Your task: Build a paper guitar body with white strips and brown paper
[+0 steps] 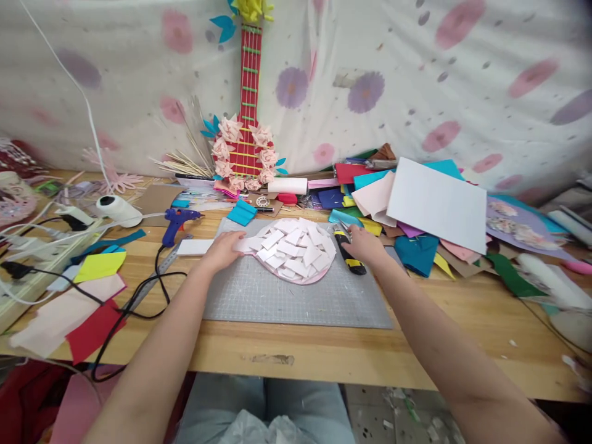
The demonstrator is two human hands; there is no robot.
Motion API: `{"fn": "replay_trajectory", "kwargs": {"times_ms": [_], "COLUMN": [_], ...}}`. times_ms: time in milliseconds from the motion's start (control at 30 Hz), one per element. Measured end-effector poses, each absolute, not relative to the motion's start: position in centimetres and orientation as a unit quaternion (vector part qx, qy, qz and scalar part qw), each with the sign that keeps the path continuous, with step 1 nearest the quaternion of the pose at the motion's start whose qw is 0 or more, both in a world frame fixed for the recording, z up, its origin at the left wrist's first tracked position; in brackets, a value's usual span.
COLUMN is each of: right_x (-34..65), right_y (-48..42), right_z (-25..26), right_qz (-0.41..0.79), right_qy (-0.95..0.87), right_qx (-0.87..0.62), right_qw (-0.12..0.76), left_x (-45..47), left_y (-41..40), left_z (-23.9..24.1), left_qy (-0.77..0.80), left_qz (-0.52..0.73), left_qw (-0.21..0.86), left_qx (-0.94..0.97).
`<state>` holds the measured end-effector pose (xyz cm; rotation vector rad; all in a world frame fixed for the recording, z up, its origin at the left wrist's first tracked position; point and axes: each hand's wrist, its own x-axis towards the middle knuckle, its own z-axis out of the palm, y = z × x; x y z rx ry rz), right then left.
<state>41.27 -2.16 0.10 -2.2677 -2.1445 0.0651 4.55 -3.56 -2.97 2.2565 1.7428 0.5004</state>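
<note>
On the grey cutting mat (pixel 300 305) lies a paddle-shaped craft piece (pixel 296 250). Its rounded body has a pink edge and is covered in overlapping white strips, and a narrow neck runs left. My left hand (pixel 224 251) is closed about that neck, palm down, hiding part of it; a white strip (pixel 195 247) shows on the hand's far side. To the right of the rounded body, my right hand (pixel 365 245) has its thumb and fingers on a black and yellow utility knife (pixel 355 265), which lies slanted on the mat. Some of the right fingertips are hidden.
A blue glue gun (pixel 174 225) stands at left, its black cord looping over a metal ruler (pixel 150 287). Behind, a red paper guitar (pixel 250 92) with pink flowers leans on the curtain. A white board (pixel 437 203) covers coloured sheets at right. A power strip (pixel 46 265) lies far left.
</note>
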Motion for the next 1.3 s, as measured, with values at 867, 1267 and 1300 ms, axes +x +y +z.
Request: {"fn": "replay_trajectory", "kwargs": {"times_ms": [867, 1267, 1300], "right_x": [35.9, 43.0, 43.9], "right_y": [7.5, 4.8, 4.7], "right_z": [-1.0, 0.7, 0.9], "right_qz": [0.088, -0.003, -0.026], "right_qy": [-0.728, -0.691, -0.683], "right_qx": [-0.669, -0.695, -0.701], "right_qw": [0.121, 0.198, 0.202], "left_x": [6.6, 8.2, 8.4], "left_y": [-4.1, -3.9, -3.9], "left_z": [-5.8, -5.3, -5.2], "left_qy": [0.587, 0.598, 0.596], "left_qz": [0.237, 0.219, 0.229], "left_qw": [0.04, -0.007, -0.013], "left_qx": [0.773, 0.771, 0.77]}}
